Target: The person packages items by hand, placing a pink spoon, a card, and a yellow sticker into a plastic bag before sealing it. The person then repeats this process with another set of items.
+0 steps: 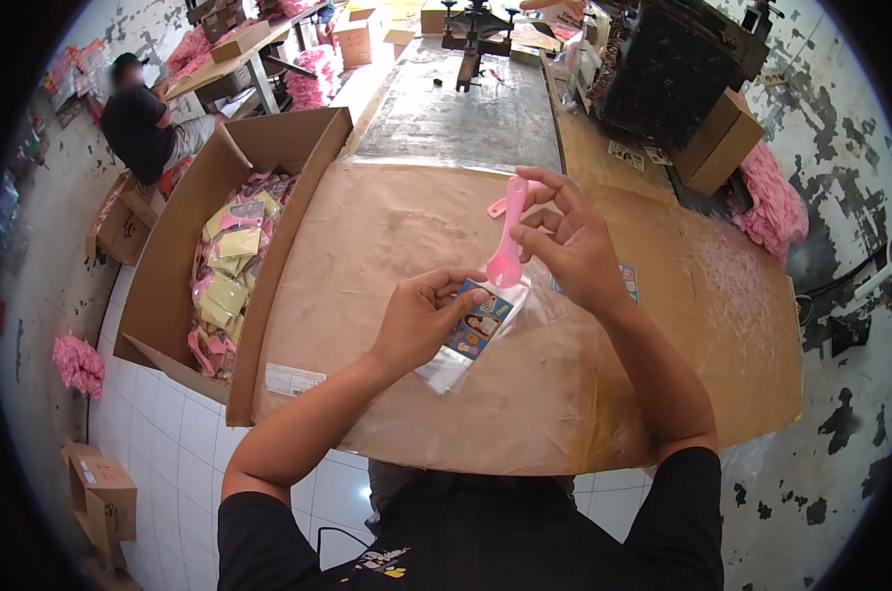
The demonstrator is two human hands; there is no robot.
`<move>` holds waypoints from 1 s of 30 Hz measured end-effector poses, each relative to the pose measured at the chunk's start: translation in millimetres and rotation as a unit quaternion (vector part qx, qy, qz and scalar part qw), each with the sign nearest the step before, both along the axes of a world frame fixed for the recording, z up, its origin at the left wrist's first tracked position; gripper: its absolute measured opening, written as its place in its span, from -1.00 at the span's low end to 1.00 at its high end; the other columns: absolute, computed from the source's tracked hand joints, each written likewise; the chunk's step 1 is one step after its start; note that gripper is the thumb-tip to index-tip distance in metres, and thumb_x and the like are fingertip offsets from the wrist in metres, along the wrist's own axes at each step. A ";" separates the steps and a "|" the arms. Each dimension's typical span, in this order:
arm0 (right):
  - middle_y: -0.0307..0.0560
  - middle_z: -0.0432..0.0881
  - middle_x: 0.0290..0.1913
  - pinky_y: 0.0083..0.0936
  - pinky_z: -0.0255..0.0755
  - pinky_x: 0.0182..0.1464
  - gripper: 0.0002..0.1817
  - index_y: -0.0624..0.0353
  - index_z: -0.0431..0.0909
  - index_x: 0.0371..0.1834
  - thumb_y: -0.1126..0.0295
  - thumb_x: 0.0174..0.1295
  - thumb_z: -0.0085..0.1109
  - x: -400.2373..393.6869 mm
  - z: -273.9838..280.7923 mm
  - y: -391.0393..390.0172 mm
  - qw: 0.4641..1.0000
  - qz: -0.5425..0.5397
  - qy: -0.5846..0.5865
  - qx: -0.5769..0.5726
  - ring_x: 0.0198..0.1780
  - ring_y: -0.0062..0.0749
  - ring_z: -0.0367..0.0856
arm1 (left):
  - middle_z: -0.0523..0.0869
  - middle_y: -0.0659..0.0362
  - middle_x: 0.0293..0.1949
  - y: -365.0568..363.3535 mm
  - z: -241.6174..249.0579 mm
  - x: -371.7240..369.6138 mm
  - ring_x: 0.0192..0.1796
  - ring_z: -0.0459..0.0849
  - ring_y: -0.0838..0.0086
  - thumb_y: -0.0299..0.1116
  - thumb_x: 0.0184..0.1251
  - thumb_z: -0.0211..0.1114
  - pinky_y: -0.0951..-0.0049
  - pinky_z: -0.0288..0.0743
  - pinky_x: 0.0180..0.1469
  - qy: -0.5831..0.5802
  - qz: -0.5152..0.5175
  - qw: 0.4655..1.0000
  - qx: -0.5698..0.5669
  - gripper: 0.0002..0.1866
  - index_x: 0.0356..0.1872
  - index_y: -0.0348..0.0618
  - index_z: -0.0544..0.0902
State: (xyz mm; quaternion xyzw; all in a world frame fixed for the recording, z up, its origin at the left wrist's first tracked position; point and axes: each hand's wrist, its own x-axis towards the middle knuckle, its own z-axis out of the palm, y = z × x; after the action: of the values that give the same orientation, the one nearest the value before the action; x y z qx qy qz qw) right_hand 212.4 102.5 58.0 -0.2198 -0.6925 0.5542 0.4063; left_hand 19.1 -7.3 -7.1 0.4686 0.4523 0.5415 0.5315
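Observation:
My left hand (428,317) pinches a small blue printed card (477,325) in a clear plastic bag (448,372), low over the brown covered table (367,246). Just above and to the right, my right hand (564,236) holds a pink spoon (510,236) between thumb and fingers, its bowl down beside the top of the card. Another pink piece (498,208) shows behind the spoon, partly hidden by it and the fingers. More clear plastic and part of a blue card (629,283) lie under and beside my right forearm.
At the left, a large open carton (301,212) holds many packed bags and pink spoons. A metal plate (456,118) and a clamp-like device (473,44) stand ahead. A black machine (667,79) and small carton (719,143) are at right. A person (140,118) sits at far left.

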 end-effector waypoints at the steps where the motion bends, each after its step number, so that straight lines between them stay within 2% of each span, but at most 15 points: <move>1: -0.14 0.49 0.05 -0.57 0.71 -0.11 -0.35 0.27 0.36 0.52 0.61 0.36 0.34 1.1 1.0 2.8 1.000 0.005 0.002 0.005 -0.06 -0.56 0.65 | 0.87 0.07 -0.07 -0.8 0.5 0.8 -0.13 0.81 0.64 -0.43 0.58 0.37 0.59 0.73 -0.13 0.002 0.001 1.000 -0.001 -0.70 0.17 -0.42 0.70; 4: -0.13 0.50 0.03 -0.57 0.72 -0.10 -0.40 0.26 0.39 0.47 0.58 0.37 0.36 -0.4 -1.6 -3.5 1.000 0.007 0.005 0.011 -0.05 -0.53 0.67 | 0.86 0.04 -0.03 2.3 -5.5 0.5 -0.10 0.83 0.58 -0.41 0.61 0.35 0.55 0.75 -0.07 -0.013 -0.016 1.000 -0.005 -0.64 0.26 -0.45 0.65; 8: -0.09 0.55 0.04 -0.56 0.70 -0.07 -0.49 0.27 0.43 0.41 0.53 0.43 0.34 -7.9 -13.4 -16.9 0.999 -0.032 0.027 0.030 0.01 -0.52 0.69 | 0.87 0.06 -0.05 4.5 -9.3 -2.7 -0.10 0.81 0.61 -0.36 0.65 0.30 0.58 0.73 -0.07 -0.046 -0.010 0.999 0.011 -0.65 0.26 -0.43 0.66; 10: -0.06 0.59 0.12 -0.48 0.66 0.08 -0.55 0.27 0.45 0.39 0.53 0.47 0.29 -9.8 -26.3 -13.8 0.999 -0.005 0.026 0.045 0.10 -0.48 0.68 | 0.87 0.06 -0.07 6.8 -9.3 -4.8 -0.10 0.80 0.62 -0.34 0.68 0.27 0.59 0.72 -0.07 -0.079 -0.004 0.997 0.019 -0.66 0.24 -0.40 0.68; 11: -0.04 0.60 0.16 -0.44 0.64 0.15 -0.58 0.28 0.47 0.38 0.52 0.50 0.27 -9.8 -32.8 -11.0 0.998 0.009 0.025 0.053 0.14 -0.46 0.68 | 0.87 0.06 -0.07 7.0 -7.9 -7.4 -0.13 0.80 0.63 -0.31 0.70 0.25 0.60 0.71 -0.12 -0.058 -0.012 0.998 0.012 -0.67 0.23 -0.37 0.68; 13: -0.02 0.58 0.28 -0.31 0.49 0.34 -0.60 0.26 0.48 0.38 0.56 0.51 0.21 2.9 -33.7 12.9 0.984 0.135 -0.041 0.109 0.22 -0.37 0.65 | 0.88 0.07 -0.08 4.5 -3.3 -11.9 -0.20 0.80 0.65 -0.27 0.73 0.20 0.63 0.68 -0.21 -0.019 -0.031 0.999 -0.004 -0.68 0.20 -0.31 0.68; 15: -0.01 0.58 0.34 -0.24 0.41 0.44 -0.64 0.25 0.53 0.33 0.58 0.51 0.20 9.2 -30.2 18.4 0.978 0.182 -0.061 0.079 0.28 -0.30 0.64 | 0.88 0.08 -0.11 1.4 2.8 -8.8 -0.23 0.79 0.66 -0.26 0.73 0.19 0.64 0.65 -0.22 -0.037 -0.034 0.999 -0.013 -0.71 0.16 -0.27 0.69; 17: 0.00 0.60 0.35 -0.22 0.39 0.45 -0.71 0.24 0.63 0.23 0.58 0.48 0.21 7.2 -4.4 3.7 0.987 0.152 -0.036 -0.034 0.30 -0.27 0.62 | 0.88 0.10 -0.13 2.0 4.8 -7.5 -0.25 0.78 0.68 -0.25 0.73 0.19 0.64 0.64 -0.24 -0.050 -0.041 0.998 -0.011 -0.71 0.15 -0.25 0.70; 20: -0.02 0.64 0.32 -0.25 0.41 0.42 -0.78 0.20 0.72 0.09 0.57 0.43 0.27 5.3 6.5 -5.1 0.959 0.140 -0.110 0.220 0.30 -0.26 0.63 | 0.88 0.13 -0.14 2.0 1.3 -8.1 -0.24 0.77 0.68 -0.23 0.73 0.20 0.63 0.63 -0.22 -0.048 -0.060 0.997 -0.002 -0.70 0.18 -0.24 0.69; 22: -0.04 0.69 0.26 -0.25 0.42 0.41 -0.82 0.17 0.76 0.01 0.56 0.40 0.31 6.0 9.1 -7.9 0.957 0.151 -0.132 0.207 0.31 -0.25 0.62 | 0.87 0.14 -0.11 1.6 0.1 -12.0 -0.19 0.77 0.67 -0.23 0.72 0.22 0.62 0.64 -0.15 -0.022 -0.079 0.997 -0.002 -0.69 0.19 -0.25 0.68; 25: -0.06 0.73 0.19 -0.28 0.45 0.37 -0.86 0.16 0.79 -0.07 0.55 0.35 0.38 14.4 23.0 -9.9 0.961 0.163 -0.105 0.196 0.30 -0.26 0.64 | 0.81 0.06 0.11 -1.4 4.8 -10.4 0.09 0.76 0.56 -0.28 0.71 0.22 0.52 0.64 0.13 -0.013 -0.089 0.995 0.040 -0.66 0.27 -0.30 0.63; 26: -0.07 0.75 0.16 -0.29 0.47 0.36 -0.87 0.16 0.80 -0.10 0.55 0.33 0.41 17.0 31.5 -11.8 0.963 0.166 -0.086 0.195 0.30 -0.27 0.64 | 0.78 0.06 0.14 -0.4 5.5 -8.5 0.15 0.73 0.55 -0.30 0.70 0.22 0.49 0.62 0.17 -0.016 -0.061 0.995 0.071 -0.66 0.30 -0.30 0.61; 28: -0.10 0.76 0.02 -0.29 0.54 0.23 -0.91 0.16 0.80 -0.14 0.50 0.32 0.44 17.2 54.5 -23.3 0.896 0.081 -0.159 0.406 0.18 -0.23 0.69 | 0.73 0.06 0.21 1.1 6.2 -2.8 0.27 0.67 0.52 -0.35 0.68 0.24 0.44 0.59 0.25 -0.028 -0.002 0.991 0.134 -0.63 0.36 -0.29 0.57; 29: -0.11 0.77 -0.03 -0.29 0.56 0.18 -0.92 0.16 0.81 -0.16 0.49 0.31 0.45 17.8 58.5 -27.1 0.880 0.047 -0.168 0.442 0.13 -0.22 0.71 | 0.66 0.02 0.34 -1.9 8.6 -4.1 0.39 0.60 0.46 -0.44 0.63 0.25 0.38 0.54 0.34 -0.034 -0.004 0.992 0.122 -0.61 0.38 -0.28 0.56; 30: -0.11 0.77 -0.08 -0.29 0.58 0.13 -0.92 0.16 0.81 -0.18 0.49 0.31 0.46 18.4 62.6 -30.6 0.862 0.013 -0.177 0.475 0.07 -0.20 0.73 | 0.66 0.01 0.35 -3.9 11.6 -6.5 0.41 0.60 0.44 -0.45 0.60 0.26 0.37 0.53 0.36 0.024 -0.007 0.986 0.167 -0.59 0.39 -0.28 0.55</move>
State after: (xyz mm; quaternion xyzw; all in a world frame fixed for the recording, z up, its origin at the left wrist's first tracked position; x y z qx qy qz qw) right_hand 230.8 71.8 120.5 -0.0857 -0.9350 0.1146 0.3246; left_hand 12.6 -11.1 4.5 0.5668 0.3651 0.5945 0.4382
